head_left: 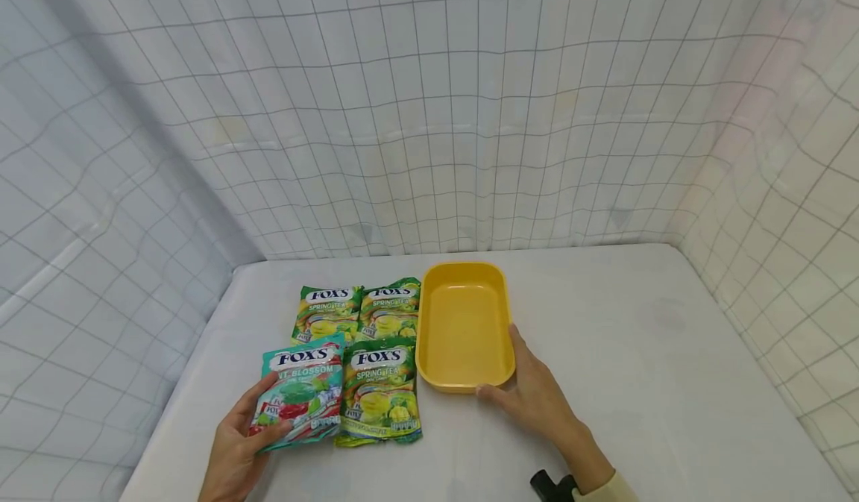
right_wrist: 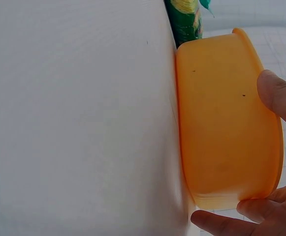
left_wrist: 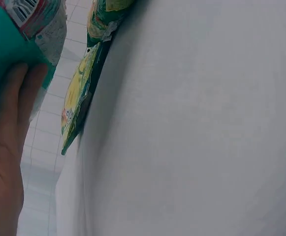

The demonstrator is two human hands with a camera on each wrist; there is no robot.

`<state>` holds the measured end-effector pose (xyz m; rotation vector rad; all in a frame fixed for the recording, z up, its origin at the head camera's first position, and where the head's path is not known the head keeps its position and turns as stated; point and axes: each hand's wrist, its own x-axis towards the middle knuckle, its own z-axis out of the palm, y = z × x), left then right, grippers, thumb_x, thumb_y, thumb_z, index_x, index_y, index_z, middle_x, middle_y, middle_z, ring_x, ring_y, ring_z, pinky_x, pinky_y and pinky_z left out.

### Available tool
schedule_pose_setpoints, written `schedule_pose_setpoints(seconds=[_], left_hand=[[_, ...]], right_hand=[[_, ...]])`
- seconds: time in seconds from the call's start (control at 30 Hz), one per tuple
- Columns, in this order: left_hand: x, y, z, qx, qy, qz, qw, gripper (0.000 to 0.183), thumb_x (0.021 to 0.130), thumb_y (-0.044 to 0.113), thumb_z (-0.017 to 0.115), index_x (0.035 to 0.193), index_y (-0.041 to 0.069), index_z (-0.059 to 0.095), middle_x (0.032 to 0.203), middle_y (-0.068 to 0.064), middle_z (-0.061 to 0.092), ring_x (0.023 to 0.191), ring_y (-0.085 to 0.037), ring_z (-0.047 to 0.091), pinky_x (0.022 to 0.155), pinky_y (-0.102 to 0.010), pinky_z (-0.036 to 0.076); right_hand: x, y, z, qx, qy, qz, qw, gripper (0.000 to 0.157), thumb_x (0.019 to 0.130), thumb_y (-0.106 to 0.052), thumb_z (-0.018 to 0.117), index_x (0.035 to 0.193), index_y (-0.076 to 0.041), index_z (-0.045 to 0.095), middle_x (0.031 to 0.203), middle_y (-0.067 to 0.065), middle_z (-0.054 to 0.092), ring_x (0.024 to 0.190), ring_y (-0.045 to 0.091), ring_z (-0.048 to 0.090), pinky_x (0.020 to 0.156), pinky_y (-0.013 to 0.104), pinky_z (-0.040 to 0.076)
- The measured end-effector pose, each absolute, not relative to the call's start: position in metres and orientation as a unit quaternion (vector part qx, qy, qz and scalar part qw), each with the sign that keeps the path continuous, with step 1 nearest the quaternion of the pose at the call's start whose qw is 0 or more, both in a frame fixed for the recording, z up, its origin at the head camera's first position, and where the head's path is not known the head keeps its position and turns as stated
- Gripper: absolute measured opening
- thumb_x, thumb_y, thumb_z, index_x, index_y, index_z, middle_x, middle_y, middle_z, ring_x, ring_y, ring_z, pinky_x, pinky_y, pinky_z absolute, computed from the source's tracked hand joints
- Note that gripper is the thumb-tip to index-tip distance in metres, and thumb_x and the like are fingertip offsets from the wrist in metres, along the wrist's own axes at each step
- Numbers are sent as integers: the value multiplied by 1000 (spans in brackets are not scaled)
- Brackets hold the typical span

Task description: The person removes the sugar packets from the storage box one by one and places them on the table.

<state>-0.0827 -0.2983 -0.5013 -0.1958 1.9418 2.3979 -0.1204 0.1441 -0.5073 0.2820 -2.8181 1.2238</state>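
Note:
My left hand [head_left: 238,442] grips a teal Fox's candy bag [head_left: 302,390] by its left side, thumb across the front and fingers behind. In the left wrist view, fingers [left_wrist: 32,93] lie along the teal back of the bag. The bag is tilted and overlaps neighbouring green bags in the head view. My right hand [head_left: 540,397] touches a yellow tray [head_left: 505,293] at its near right corner, thumb by the near rim and straight fingers along the right side. In the right wrist view, the thumb [right_wrist: 278,96] presses the tray's outer wall.
Green Spring Tea candy bags lie left of the tray: one at the back left [head_left: 325,312], one at the back right [head_left: 391,312], one in front [head_left: 379,394]. They rest on a white-covered table [head_left: 604,323]. White grid-patterned curtains [head_left: 463,114] enclose the back and sides.

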Motion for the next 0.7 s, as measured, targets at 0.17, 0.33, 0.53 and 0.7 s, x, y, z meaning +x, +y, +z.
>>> schedule_pose_setpoints(seconds=[0.17,0.33,0.53,0.7], left_hand=[[-86,-297,-505,-76,633,768,54,78,91,-13,66,159,13,37,152,0,27,116,-8,60,94,-31,54],[-90,-296,-506,-113,644,753,75,81,90,-10,69,159,16,36,154,-2,24,114,-6,60,94,-30,54],[-97,-295,-504,-133,695,700,95,87,88,-3,76,160,13,30,164,-10,15,112,-3,57,94,-26,53],[-101,-296,-503,-129,752,638,105,91,85,1,80,160,12,30,165,-12,21,119,-11,54,91,-20,52]], right_hand=[[-120,144,-508,92,-911,401,27,123,79,-56,83,162,-1,11,166,17,22,148,36,31,116,54,31],[-120,144,-508,96,-913,397,28,124,79,-59,82,162,0,11,165,17,22,147,37,32,116,53,32],[-120,145,-506,92,-912,399,26,123,79,-54,84,162,0,11,165,18,21,148,37,31,116,54,31],[-120,145,-505,91,-910,403,26,122,79,-51,85,162,0,11,165,18,22,148,37,31,116,54,31]])
